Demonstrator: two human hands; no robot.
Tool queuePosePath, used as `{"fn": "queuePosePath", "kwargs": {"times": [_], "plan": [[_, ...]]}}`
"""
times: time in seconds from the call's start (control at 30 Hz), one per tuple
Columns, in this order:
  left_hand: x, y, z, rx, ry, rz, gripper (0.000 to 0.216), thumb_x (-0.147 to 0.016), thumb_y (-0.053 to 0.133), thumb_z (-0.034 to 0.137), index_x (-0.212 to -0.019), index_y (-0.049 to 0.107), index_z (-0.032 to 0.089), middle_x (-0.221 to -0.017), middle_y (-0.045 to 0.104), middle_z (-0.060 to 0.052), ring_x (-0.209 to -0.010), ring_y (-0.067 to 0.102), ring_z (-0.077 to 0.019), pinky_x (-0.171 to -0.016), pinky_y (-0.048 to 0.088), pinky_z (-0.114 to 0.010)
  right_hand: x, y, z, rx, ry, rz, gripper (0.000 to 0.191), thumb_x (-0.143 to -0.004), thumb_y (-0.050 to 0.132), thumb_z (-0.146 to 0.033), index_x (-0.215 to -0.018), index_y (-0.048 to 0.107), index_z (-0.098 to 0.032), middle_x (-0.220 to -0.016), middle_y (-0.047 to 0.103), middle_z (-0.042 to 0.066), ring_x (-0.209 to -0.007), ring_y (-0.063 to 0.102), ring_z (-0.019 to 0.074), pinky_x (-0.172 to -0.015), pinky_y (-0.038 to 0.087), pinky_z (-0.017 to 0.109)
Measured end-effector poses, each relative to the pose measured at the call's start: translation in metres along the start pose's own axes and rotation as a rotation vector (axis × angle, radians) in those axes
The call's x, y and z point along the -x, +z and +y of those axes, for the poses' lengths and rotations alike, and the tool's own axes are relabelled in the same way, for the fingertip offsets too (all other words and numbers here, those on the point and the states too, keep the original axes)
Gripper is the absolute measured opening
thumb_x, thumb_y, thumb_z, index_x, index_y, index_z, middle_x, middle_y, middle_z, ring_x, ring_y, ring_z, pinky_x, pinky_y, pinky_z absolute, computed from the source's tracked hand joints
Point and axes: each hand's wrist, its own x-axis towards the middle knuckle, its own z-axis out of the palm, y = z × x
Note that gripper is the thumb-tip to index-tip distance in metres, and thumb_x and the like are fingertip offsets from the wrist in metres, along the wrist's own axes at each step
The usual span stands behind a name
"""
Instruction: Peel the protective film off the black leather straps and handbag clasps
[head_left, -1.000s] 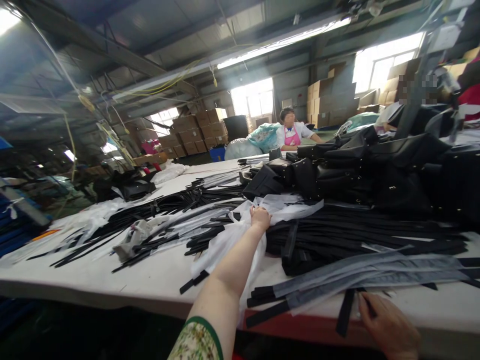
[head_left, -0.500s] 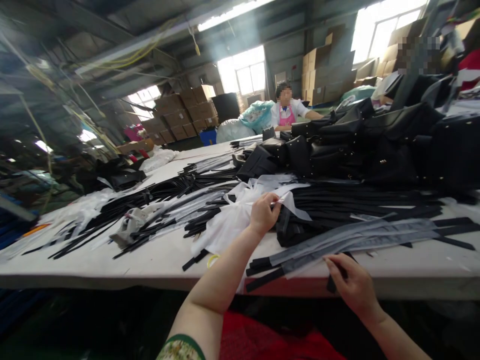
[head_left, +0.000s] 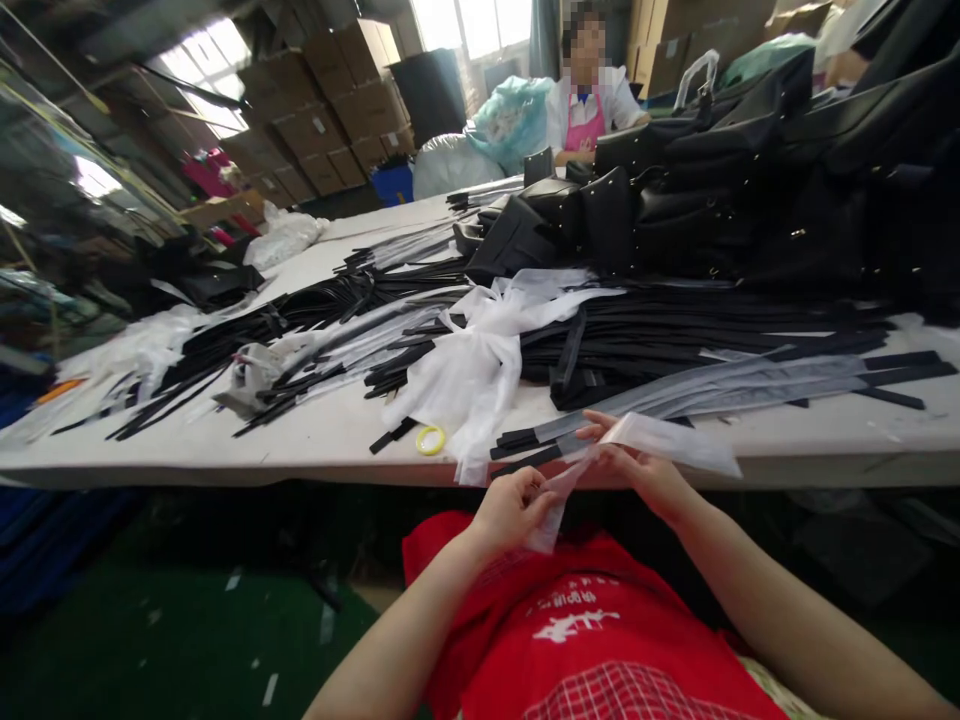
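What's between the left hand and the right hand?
A strip of translucent plastic, seen in the head view: it spans the gap from the left hand to the right hand, both gripping it.

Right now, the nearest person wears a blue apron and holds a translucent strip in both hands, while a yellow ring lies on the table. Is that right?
Not quite: the apron is red, not blue, as the head view shows. The left hand and right hand do hold the translucent strip, and the yellow ring does lie on the table.
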Motion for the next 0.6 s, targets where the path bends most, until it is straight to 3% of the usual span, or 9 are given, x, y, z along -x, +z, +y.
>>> {"fn": "queuePosePath", "kwargs": {"times": [0.13, 0.27, 0.4, 0.5, 0.6], "plan": [[0.015, 0.007, -0.019, -0.131, 0.034, -0.06, 0.019, -0.085, 0.059, 0.037, -0.082, 0.064, 0.018, -0.066, 0.063, 0.002, -0.058, 0.052, -0.011, -0.054, 0.037, -0.022, -0.002, 0.001, 0.007, 0.024, -0.004, 0.081, 0.046, -0.086, 0.058, -0.056, -0.114, 0.067, -0.02, -0.108, 0.072, 0.01, -0.095, 0.066, 0.0259, -0.083, 0.055, 0.039], [0.02, 0.014, -0.019, -0.157, 0.082, -0.165, 0.026, -0.08, 0.068, 0.039, -0.096, 0.068, 0.019, -0.084, 0.07, -0.003, -0.073, 0.063, -0.0167, -0.065, 0.048, -0.027, -0.001, -0.005, 0.022, 0.204, -0.049, 0.076, 0.034, -0.085, 0.06, -0.053, -0.093, 0.073, -0.022, -0.099, 0.072, 0.006, -0.095, 0.066, 0.027, -0.089, 0.054, 0.044], [0.011, 0.014, -0.002, -0.034, 0.207, 0.063, 0.077, -0.064, 0.084, 0.041, -0.131, 0.054, 0.02, -0.129, 0.061, -0.013, -0.113, 0.061, -0.0268, -0.097, 0.05, -0.037, 0.001, 0.002, 0.028, 0.308, -0.052, -0.02, 0.027, -0.073, 0.07, -0.05, -0.083, 0.074, -0.026, -0.089, 0.073, 0.003, -0.089, 0.066, 0.0273, -0.085, 0.056, 0.043], [-0.002, 0.013, 0.013, 0.046, 0.296, 0.224, 0.058, -0.072, 0.078, 0.033, -0.125, 0.059, 0.018, -0.127, 0.063, -0.012, -0.117, 0.059, -0.0258, -0.103, 0.047, -0.039, 0.006, 0.02, 0.026, 0.324, -0.042, -0.126, 0.027, -0.071, 0.068, -0.048, -0.083, 0.073, -0.024, -0.084, 0.074, 0.003, -0.079, 0.066, 0.026, -0.073, 0.057, 0.038], [-0.013, 0.013, 0.019, 0.071, 0.356, 0.262, 0.03, -0.072, 0.073, 0.018, -0.102, 0.069, 0.018, -0.106, 0.071, -0.008, -0.101, 0.065, -0.0228, -0.093, 0.052, -0.036, 0.013, 0.034, 0.021, 0.384, 0.025, -0.215, 0.024, -0.079, 0.059, -0.039, -0.074, 0.07, -0.018, -0.07, 0.071, 0.003, -0.063, 0.062, 0.0204, -0.056, 0.051, 0.03]]}}
